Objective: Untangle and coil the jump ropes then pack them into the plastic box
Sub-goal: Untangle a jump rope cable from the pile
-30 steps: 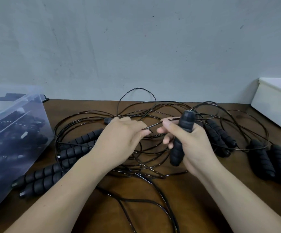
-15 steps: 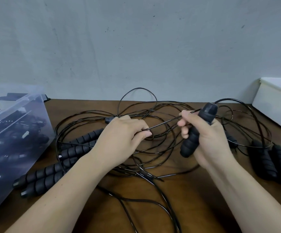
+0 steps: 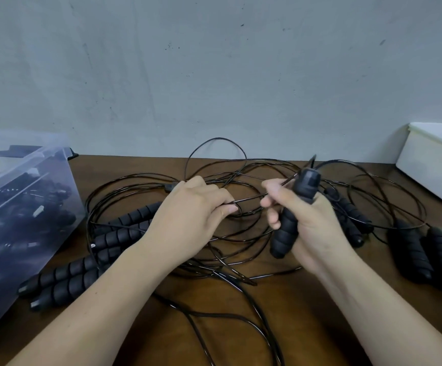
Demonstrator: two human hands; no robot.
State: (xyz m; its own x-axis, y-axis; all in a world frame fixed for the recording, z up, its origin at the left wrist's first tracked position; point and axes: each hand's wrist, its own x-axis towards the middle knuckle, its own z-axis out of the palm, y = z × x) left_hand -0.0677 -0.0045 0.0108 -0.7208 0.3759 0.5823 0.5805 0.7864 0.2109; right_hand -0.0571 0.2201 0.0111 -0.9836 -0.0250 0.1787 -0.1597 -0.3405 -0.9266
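A tangle of thin black jump rope cords (image 3: 241, 178) lies across the brown table (image 3: 307, 313). My right hand (image 3: 309, 223) grips a black ribbed handle (image 3: 286, 233) held upright above the tangle. My left hand (image 3: 188, 220) pinches the cord (image 3: 249, 199) that runs toward that handle. Several more black handles (image 3: 124, 228) lie at the left beside my left arm, and others (image 3: 426, 254) lie at the right. The clear plastic box (image 3: 16, 207) at the far left holds dark coiled ropes.
A white plastic bin (image 3: 431, 165) with something pink inside stands at the back right. A grey wall rises behind the table. Loose cord loops trail toward the table's front edge between my forearms.
My right hand swung the handle out to the right, then brought it back toward the left hand. The left hand has kept its pinch on the cord in place.
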